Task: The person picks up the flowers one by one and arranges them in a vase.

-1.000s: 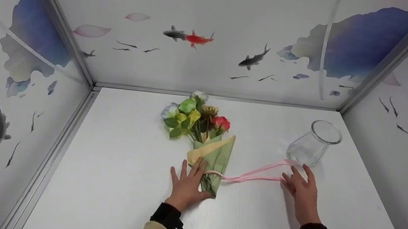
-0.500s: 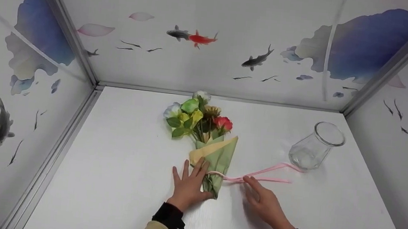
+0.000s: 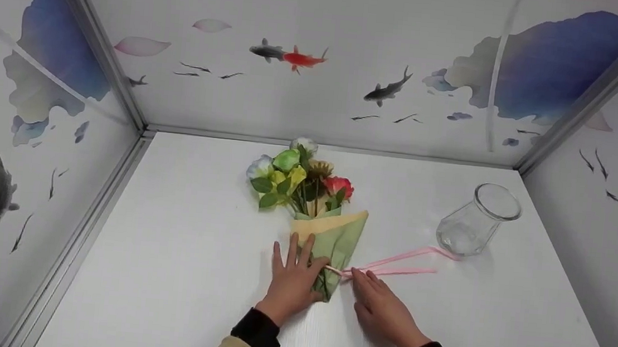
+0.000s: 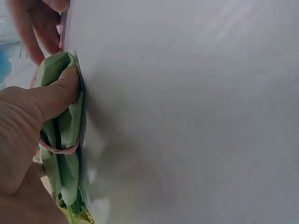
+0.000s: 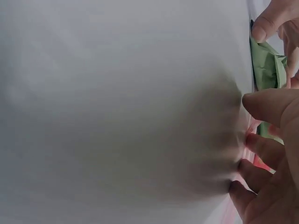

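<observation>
A bouquet of artificial flowers (image 3: 286,180) in green and yellow wrapping paper (image 3: 337,237) lies on the white table. My left hand (image 3: 292,284) holds the lower part of the wrapping, its index fingertip right at the pink ribbon (image 3: 401,271). In the left wrist view, the thumb (image 4: 60,91) presses on the folded green paper (image 4: 70,123), with the ribbon looped round it. My right hand (image 3: 384,308) rests beside the wrapping, fingertips on the ribbon near the paper's edge. The right wrist view shows its thumb (image 5: 264,100) apart from the other fingers, which reach down to the table.
A clear glass jar (image 3: 472,221) stands at the right, one ribbon tail ending by its base. White panels (image 3: 314,112) printed with fish and petals enclose the table (image 3: 181,229) at the back and both sides.
My right hand has left the ribbon's ends and moved left to the wrapping. My left index finger has shifted right to the ribbon, and the paper's upper edge has spread slightly rightward.
</observation>
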`<state>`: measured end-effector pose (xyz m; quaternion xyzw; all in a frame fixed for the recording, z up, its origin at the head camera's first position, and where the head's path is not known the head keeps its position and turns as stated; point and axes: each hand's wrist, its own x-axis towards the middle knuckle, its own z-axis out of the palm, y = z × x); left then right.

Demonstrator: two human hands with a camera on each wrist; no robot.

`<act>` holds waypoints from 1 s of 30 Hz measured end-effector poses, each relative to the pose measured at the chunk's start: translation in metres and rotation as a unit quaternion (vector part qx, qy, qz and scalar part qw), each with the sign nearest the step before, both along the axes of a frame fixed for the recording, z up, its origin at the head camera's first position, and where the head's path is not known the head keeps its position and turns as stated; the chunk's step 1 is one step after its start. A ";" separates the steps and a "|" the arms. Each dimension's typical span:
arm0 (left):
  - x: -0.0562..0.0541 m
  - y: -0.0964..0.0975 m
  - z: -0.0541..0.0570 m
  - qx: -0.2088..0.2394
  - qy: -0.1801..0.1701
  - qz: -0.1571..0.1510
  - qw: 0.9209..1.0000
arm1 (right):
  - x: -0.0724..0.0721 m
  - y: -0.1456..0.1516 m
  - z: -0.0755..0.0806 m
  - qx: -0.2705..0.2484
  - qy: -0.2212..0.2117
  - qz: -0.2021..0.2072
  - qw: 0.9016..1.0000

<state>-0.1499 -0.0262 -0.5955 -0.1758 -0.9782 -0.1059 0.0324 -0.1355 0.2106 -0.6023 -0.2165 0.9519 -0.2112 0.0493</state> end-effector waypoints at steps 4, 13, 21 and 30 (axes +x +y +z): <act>0.000 0.005 0.003 -0.028 0.021 -0.012 0.999 | -0.003 -0.008 0.004 0.013 0.044 -0.014 0.999; 0.001 0.008 0.004 -0.044 0.020 -0.026 0.998 | -0.009 -0.024 0.004 0.026 0.123 0.055 0.991; 0.003 0.003 -0.003 0.028 0.051 -0.083 0.995 | -0.010 -0.033 0.004 0.016 -0.008 0.081 0.997; 0.002 -0.015 0.002 0.236 0.073 -0.061 0.967 | -0.016 -0.040 0.016 0.045 0.003 0.060 0.997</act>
